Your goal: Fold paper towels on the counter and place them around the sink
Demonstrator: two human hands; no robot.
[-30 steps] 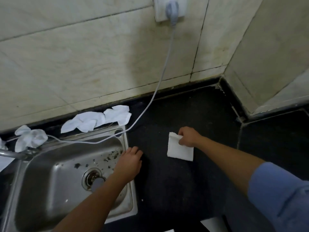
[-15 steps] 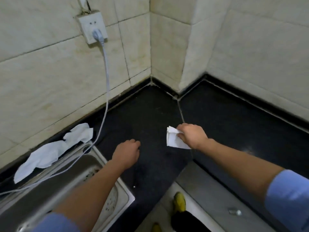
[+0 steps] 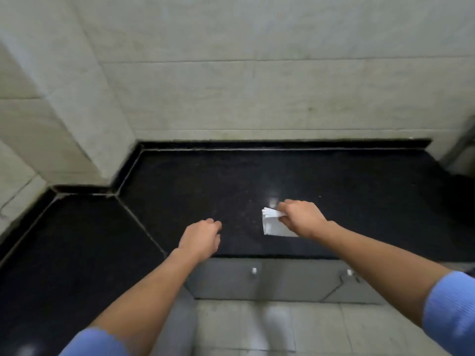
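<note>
I note my right hand (image 3: 303, 218) pinching a folded paper towel (image 3: 275, 226) over the dark tabletop (image 3: 218, 176), right of centre. My left hand (image 3: 201, 236) is loosely curled and empty. Folding appears done and placement is outstanding. The sink is not in view.

Pale marbled wall tiles (image 3: 257, 86) fill the view from 10 to 2 o'clock, a corner pillar (image 3: 77, 111) jutting at 9. Below runs a black counter (image 3: 205, 181), with grey cabinet doors (image 3: 226, 282) and pale floor tiles (image 3: 321, 327) at 6 o'clock.
</note>
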